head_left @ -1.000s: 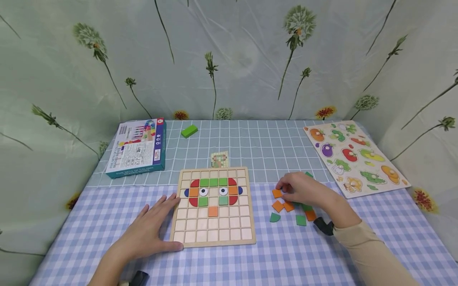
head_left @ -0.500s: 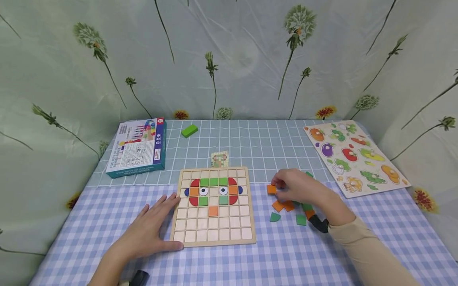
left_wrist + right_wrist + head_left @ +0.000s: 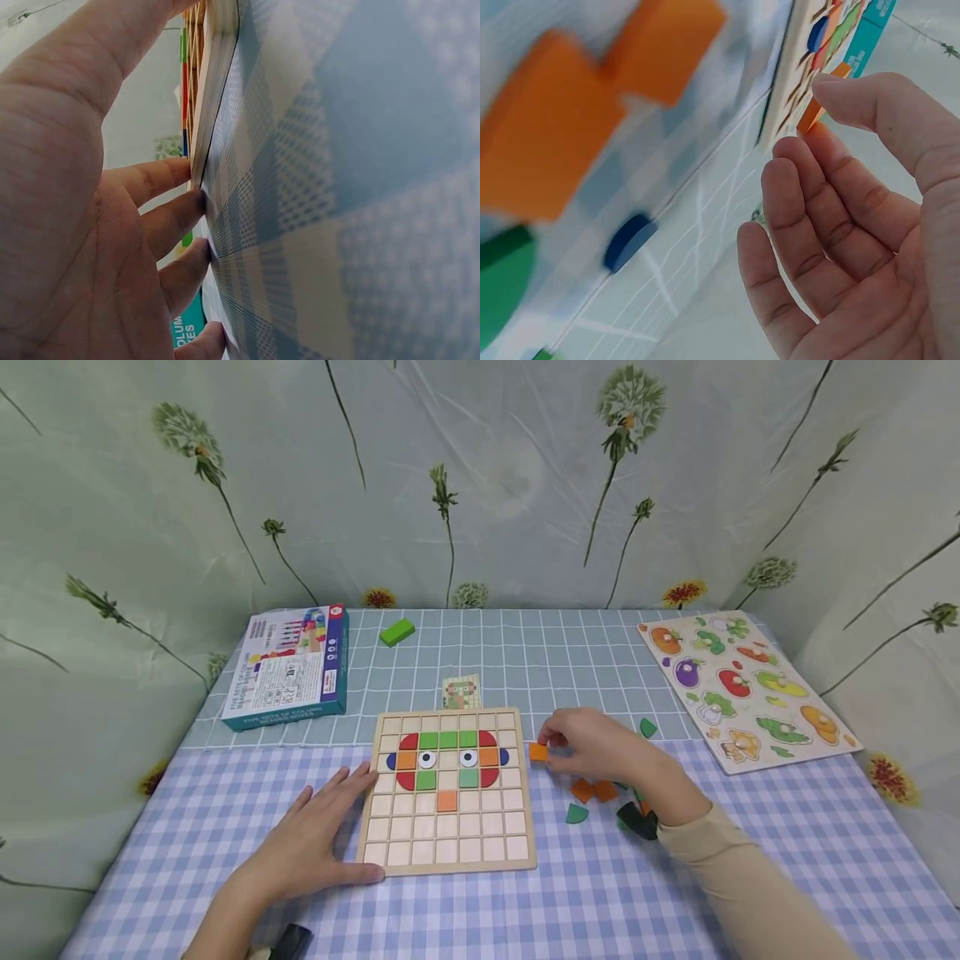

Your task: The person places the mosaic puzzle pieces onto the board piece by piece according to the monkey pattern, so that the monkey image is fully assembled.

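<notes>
A wooden grid board (image 3: 450,867) lies on the checked cloth, bearing red, green, orange, blue and eye-patterned tiles in a face-like pattern. My left hand (image 3: 307,843) rests along its left side with fingers spread, the thumb at the near left corner; in the left wrist view the fingertips touch the board's edge. Just off the board's right edge, my right hand (image 3: 600,747) pinches an orange square tile (image 3: 537,752) between thumb and index finger. The right wrist view shows this orange tile (image 3: 810,116) partly hidden by the thumb.
Loose orange tiles (image 3: 582,791) and green tiles (image 3: 577,814) lie below the right arm, which hides some. A picture card (image 3: 461,692) touches the board's far edge. Farther back are a boxed set (image 3: 288,664), a green block (image 3: 397,632) and a vegetable puzzle (image 3: 776,702).
My right hand has moved left from the loose tiles towards the board, carrying the orange tile. A green piece behind the wrist has come into fuller view. The left hand stays put.
</notes>
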